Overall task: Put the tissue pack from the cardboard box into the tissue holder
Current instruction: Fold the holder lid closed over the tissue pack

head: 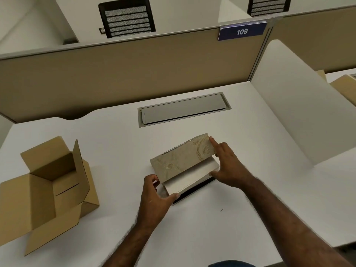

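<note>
The tissue holder's beige, marble-patterned cover (181, 162), with a slit along its top, is tilted up over a white tissue pack (189, 179). The pack rests on the holder's black base (194, 191) in the middle of the desk. My left hand (158, 191) grips the near left end, with its thumb on the pack's edge and its fingers at the cover's corner. At the far right end, my right hand (229, 166) has its index finger on the cover's end and its thumb low by the pack. The cardboard box (48, 182) stands open at the left, and nothing shows inside it.
A grey cable hatch (183, 109) is set into the white desk (115, 147) behind the holder. A tan partition (125, 74) closes the back, and a white divider panel (292, 105) stands on the right. The box flaps spread toward the front left edge.
</note>
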The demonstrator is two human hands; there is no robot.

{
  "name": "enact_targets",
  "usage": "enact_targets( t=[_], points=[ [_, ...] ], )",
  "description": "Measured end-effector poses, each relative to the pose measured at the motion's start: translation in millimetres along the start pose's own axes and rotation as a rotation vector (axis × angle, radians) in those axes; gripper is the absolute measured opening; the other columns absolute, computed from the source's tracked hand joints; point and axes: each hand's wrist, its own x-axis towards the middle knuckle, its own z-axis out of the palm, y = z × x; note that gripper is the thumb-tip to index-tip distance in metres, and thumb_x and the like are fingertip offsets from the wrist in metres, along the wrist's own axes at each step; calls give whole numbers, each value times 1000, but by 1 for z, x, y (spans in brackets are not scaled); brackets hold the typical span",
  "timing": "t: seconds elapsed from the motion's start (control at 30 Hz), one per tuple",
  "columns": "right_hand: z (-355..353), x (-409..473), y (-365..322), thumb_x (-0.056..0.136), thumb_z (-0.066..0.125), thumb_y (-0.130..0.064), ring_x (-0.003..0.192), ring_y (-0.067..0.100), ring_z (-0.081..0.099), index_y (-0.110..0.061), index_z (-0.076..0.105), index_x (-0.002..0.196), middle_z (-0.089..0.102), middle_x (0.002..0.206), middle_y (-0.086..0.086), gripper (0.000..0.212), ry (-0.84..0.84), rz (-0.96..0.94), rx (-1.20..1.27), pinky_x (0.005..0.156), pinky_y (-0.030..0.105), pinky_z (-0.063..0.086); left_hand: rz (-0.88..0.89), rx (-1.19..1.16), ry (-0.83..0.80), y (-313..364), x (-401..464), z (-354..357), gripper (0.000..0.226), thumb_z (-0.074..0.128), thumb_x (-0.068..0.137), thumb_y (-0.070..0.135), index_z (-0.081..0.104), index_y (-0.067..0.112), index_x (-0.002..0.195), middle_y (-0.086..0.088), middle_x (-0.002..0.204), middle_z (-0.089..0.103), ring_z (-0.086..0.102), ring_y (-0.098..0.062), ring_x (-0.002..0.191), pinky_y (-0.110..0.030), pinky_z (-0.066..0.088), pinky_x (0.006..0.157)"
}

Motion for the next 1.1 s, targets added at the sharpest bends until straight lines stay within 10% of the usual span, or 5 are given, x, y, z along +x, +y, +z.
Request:
enact_targets(
  t=[0.2, 1.1],
  points=[
    [-4, 11, -5, 78, 91, -24, 131, 24, 48, -20, 1, 173, 35, 148, 3, 131, -59, 31, 26, 109, 44, 53, -77, -42, -68, 6, 5, 1, 96, 98, 57, 43, 28, 44, 123, 5, 124, 59, 67, -9, 100, -9, 51, 75],
    [-9, 16, 2, 73, 91, -30, 136, 11, 46, -28, 21, 165, 43, 154, -5, 115, -87, 61, 155, 112, 29, 47, -92, 84, 59, 17, 3, 5, 70, 88, 73, 42, 38, 32, 120, -10, 131, 68, 67, -26, 114, -27, 50, 85]
  ],
)
